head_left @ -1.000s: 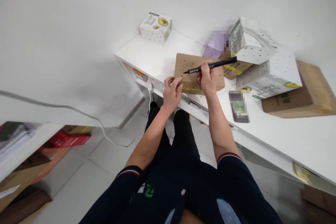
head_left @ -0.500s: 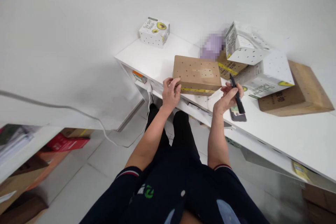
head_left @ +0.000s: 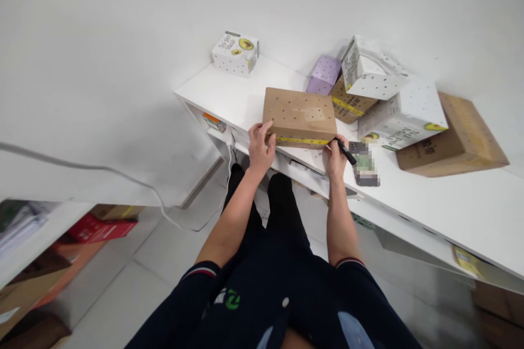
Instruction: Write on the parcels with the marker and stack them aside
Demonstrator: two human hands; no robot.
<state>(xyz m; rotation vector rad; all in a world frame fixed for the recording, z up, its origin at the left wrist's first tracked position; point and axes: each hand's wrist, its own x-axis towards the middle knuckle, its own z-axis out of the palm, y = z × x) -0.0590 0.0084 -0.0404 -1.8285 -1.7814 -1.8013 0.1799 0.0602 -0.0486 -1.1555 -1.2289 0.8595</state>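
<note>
A brown cardboard box [head_left: 298, 106] with small dark marks lies on the white table [head_left: 282, 68]. Yellow tape [head_left: 301, 140] runs along its front side. My left hand [head_left: 261, 147] grips the near left corner, its fingers bent at the top edge and the thumb against the front. At the near right corner is my right hand [head_left: 336, 159], closed around a slim black pen-like tool [head_left: 347, 152]. The tool's far end is beside the box corner, and whether it touches the tape is hidden. A phone [head_left: 367, 172], partly blurred out, lies just right of that hand.
A white avocado-print box [head_left: 235, 54] stands at the table's far left. Behind and right are a purple box [head_left: 325, 73], a taped brown box [head_left: 350, 101], stacked white boxes [head_left: 413, 112] and a larger carton [head_left: 470, 136]. A cable [head_left: 102, 166] hangs at left.
My right hand has moved left and in to the box's near right corner, bringing the black tool with it. The left hand stays at its corner. The view has shifted slightly.
</note>
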